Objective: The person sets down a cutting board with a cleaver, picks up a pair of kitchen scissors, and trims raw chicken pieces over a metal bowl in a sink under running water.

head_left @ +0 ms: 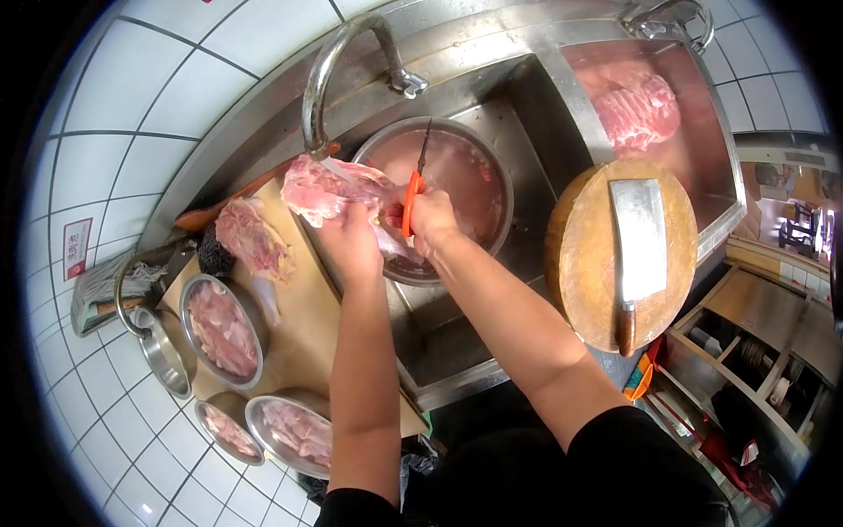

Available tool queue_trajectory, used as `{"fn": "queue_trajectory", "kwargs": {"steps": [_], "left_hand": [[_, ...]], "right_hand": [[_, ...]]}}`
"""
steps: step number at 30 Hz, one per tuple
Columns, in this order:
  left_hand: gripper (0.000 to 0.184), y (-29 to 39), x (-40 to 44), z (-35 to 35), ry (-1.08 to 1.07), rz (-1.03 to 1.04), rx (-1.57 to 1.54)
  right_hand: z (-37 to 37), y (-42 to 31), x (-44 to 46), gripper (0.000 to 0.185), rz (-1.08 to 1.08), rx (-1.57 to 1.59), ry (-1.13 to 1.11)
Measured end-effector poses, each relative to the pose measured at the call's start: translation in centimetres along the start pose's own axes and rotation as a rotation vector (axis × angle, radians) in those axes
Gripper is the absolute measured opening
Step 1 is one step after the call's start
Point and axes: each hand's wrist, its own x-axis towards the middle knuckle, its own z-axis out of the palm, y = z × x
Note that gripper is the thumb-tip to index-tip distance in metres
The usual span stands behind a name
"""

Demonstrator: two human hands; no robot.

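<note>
A large piece of raw poultry (pixel 329 189) is held over the sink's near left edge, below the curved faucet. My left hand (pixel 353 237) is closed around its underside. My right hand (pixel 430 215) is wrapped round orange-handled scissors (pixel 409 202), whose dark blades point up and away from the meat. A pale leg end (pixel 395 245) of the piece hangs between my hands. Behind them, a round metal basin (pixel 501 189) of pinkish water stands in the sink. Another raw piece (pixel 255 239) lies on the brown board (pixel 303 325) to the left.
Bowls of cut meat (pixel 222 329) stand at the lower left by a metal pot (pixel 162 356). A cleaver (pixel 639 241) lies on a round chopping block (pixel 575 255) at the right. More meat (pixel 637 111) sits in the far right sink. The faucet (pixel 318 97) arches above.
</note>
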Motion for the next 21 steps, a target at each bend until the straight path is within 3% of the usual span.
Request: {"fn": "queue_trajectory", "kwargs": {"steps": [4,13,21], "left_hand": [[0.034,-1.3,1.3,-0.3,0.020,-0.089,-0.128],[0.029,-1.5,2.1,0.6,0.078,-0.022,-0.146],[0.034,-1.2,5.9,-1.3,0.074,0.104,-0.175]], "right_hand": [[-0.4,0.1,-1.1,0.006,0.036,0.071,-0.028],[-1.6,-0.4,-1.9,0.008,0.009,0.044,-0.100],[-6.4,-0.6,-4.6,0.008,-0.041,-0.009,0.009]]}}
